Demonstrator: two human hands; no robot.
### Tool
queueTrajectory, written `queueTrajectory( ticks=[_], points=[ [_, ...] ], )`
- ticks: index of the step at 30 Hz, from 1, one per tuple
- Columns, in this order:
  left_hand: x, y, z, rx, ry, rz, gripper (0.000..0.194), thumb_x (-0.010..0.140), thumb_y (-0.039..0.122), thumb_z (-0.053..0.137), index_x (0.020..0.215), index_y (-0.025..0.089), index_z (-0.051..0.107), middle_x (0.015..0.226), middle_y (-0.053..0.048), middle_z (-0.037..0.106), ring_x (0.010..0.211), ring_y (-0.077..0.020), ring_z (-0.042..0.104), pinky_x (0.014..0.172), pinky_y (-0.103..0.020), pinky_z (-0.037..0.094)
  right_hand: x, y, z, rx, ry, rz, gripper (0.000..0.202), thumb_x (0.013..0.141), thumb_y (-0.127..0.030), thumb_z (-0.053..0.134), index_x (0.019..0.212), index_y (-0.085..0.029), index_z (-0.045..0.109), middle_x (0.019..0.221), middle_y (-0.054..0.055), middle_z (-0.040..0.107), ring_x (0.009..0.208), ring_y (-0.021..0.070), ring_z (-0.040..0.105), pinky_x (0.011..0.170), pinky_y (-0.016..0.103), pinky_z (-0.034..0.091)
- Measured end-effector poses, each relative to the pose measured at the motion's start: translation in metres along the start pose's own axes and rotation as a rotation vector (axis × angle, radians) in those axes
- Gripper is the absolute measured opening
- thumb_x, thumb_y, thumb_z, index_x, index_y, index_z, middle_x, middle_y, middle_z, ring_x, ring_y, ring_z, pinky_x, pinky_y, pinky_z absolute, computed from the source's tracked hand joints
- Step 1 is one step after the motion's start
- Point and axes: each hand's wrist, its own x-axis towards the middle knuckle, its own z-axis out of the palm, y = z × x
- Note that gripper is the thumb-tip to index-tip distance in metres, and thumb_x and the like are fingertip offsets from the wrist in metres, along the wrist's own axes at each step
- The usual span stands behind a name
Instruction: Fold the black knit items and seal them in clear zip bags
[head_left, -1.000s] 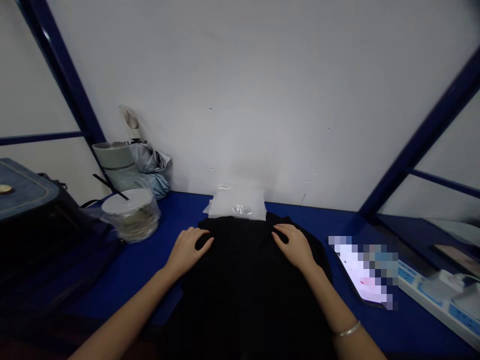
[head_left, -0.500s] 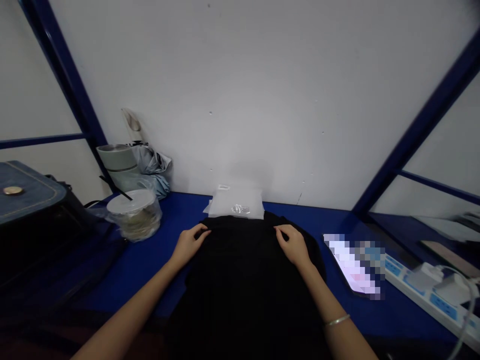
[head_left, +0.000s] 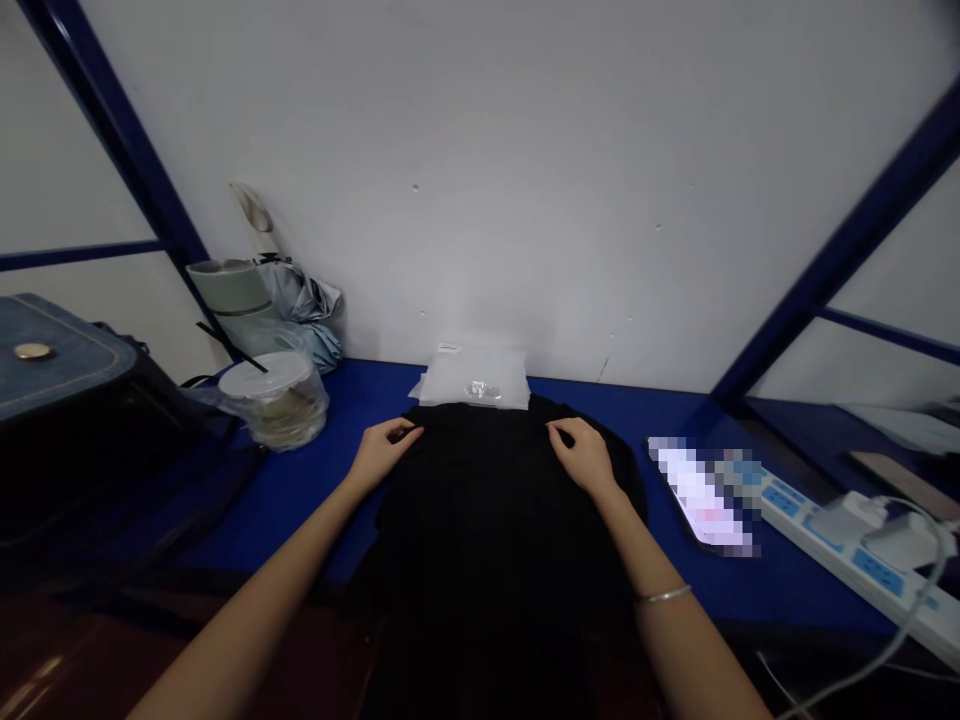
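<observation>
Black cloth (head_left: 487,500) lies over the blue table and hangs down past its front edge. Thumb and fingers of my left hand (head_left: 381,450) pinch the cloth near its far left corner. On the other side, my right hand (head_left: 583,452) pinches it near the far right part; a thin bracelet circles that wrist. Just beyond the cloth's far edge is a white plastic packet (head_left: 474,377), close to the wall.
At left on the blue table (head_left: 360,385) are a dark bag (head_left: 60,375), a lidded cup in plastic (head_left: 277,400), a green tumbler (head_left: 232,300) and an umbrella (head_left: 300,300). A lit phone (head_left: 701,500) and a power strip (head_left: 847,560) lie at right.
The whole view has shifted, so the table and objects appear slightly higher. Both hands keep their pinch on the cloth, at nearly the same places on it.
</observation>
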Motion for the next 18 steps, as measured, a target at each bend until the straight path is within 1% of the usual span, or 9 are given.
queueTrajectory(
  ticks=[5, 11, 18],
  points=[
    [-0.0014, 0.0029, -0.0017, -0.011, 0.017, -0.010, 0.033, 0.070, 0.046, 0.053, 0.075, 0.014, 0.061, 0.069, -0.003, 0.062, 0.068, -0.0166, 0.056, 0.063, -0.024, 0.040, 0.0006, -0.0015, 0.0002, -0.023, -0.004, -0.012, 0.025, 0.080, -0.026, 0.042, 0.084, -0.018, 0.065, 0.089, 0.007, 0.066, 0.086, 0.0209, 0.058, 0.079, 0.036, 0.045],
    [-0.0005, -0.0013, 0.0000, -0.029, 0.034, -0.005, 0.034, 0.070, 0.047, 0.052, 0.072, 0.015, 0.062, 0.066, -0.002, 0.062, 0.064, -0.0156, 0.055, 0.059, -0.022, 0.039, 0.0005, 0.0000, 0.0021, -0.030, 0.012, -0.016, 0.023, 0.080, -0.025, 0.043, 0.083, -0.018, 0.064, 0.086, 0.006, 0.066, 0.084, 0.0194, 0.059, 0.077, 0.034, 0.046],
    [0.0007, -0.0014, 0.0005, -0.021, 0.045, 0.008, 0.033, 0.069, 0.046, 0.051, 0.071, 0.015, 0.062, 0.067, -0.002, 0.063, 0.064, -0.0160, 0.056, 0.060, -0.023, 0.040, 0.0001, 0.0011, 0.0038, -0.024, 0.028, -0.021, 0.022, 0.080, -0.025, 0.043, 0.083, -0.019, 0.064, 0.086, 0.005, 0.066, 0.084, 0.0189, 0.059, 0.077, 0.033, 0.046]
  ],
)
